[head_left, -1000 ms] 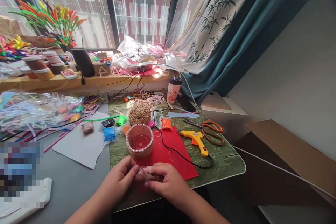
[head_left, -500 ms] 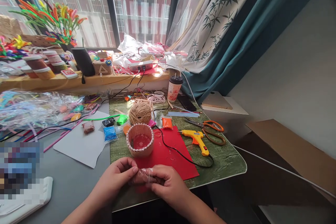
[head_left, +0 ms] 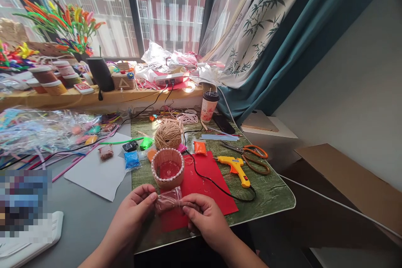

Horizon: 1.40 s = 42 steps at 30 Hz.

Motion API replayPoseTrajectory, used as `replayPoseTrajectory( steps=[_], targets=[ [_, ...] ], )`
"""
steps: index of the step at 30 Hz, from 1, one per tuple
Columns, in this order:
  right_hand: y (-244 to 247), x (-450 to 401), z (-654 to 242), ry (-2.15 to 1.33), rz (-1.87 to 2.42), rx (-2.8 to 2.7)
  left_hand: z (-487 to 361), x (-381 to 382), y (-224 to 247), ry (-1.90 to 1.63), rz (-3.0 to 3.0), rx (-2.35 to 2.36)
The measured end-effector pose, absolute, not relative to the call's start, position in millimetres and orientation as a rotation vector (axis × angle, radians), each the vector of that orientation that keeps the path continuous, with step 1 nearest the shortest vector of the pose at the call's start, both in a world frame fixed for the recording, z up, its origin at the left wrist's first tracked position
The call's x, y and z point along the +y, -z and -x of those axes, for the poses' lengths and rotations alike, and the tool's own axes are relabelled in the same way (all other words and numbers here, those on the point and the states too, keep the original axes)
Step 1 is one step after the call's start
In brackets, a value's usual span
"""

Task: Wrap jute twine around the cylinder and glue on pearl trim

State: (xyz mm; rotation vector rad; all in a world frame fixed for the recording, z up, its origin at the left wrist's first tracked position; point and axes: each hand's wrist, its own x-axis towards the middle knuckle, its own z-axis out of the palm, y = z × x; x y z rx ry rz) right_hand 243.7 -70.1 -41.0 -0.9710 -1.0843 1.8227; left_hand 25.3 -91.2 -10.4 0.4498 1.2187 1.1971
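Both hands hold a clear plastic packet with soft brown stuff in it, like modelling clay, over the front of the red sheet. My left hand pinches the packet's left end between thumb and fingers. At the other end, my right hand is closed with thumb against forefinger; a brown bit shows between them, but I cannot tell whether it is still inside the plastic. Just behind the packet stands a round wooden-looking cup with a rim of pearl beads and a red inside.
A yellow glue gun with a black cord lies at right, beside orange-handled scissors. Behind the cup are a twine ball and coloured clay packets, including a blue one. A lidded paper cup stands further back.
The packet has come up slightly and shows more plainly between my hands. My right hand has shifted a little to the right, and the gap between the hands is wider.
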Motion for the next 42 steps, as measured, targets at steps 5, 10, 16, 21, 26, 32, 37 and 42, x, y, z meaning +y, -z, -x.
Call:
replayPoseTrajectory(
  steps=[5,10,16,21,26,32,37,42],
  targets=[
    [39,-66,-251,-1.646,1.004,-0.652,-14,-89,7,-1.200,-0.477,1.273],
    [23,-63,-267,-1.576,0.996,-0.516,0,-88,12,-1.207,-0.457,1.224],
    [15,-66,-267,-1.852,0.936,-0.503,-6,-89,15,-1.181,-0.432,1.117],
    [23,-68,-254,-1.987,0.891,-0.832,-17,-91,10,-1.148,-0.433,0.994],
    [33,-65,-249,-1.936,0.882,-1.169,-22,-93,15,-1.151,-0.384,0.975],
    [27,-63,-255,-1.938,0.794,-1.359,-32,-96,15,-1.130,-0.359,1.045],
    [23,-64,-258,-1.990,0.774,-1.522,-38,-95,10,-1.045,-0.420,1.065],
    [27,-70,-251,-1.978,0.899,-1.365,-37,-94,17,-1.115,-0.449,1.134]
  ],
)
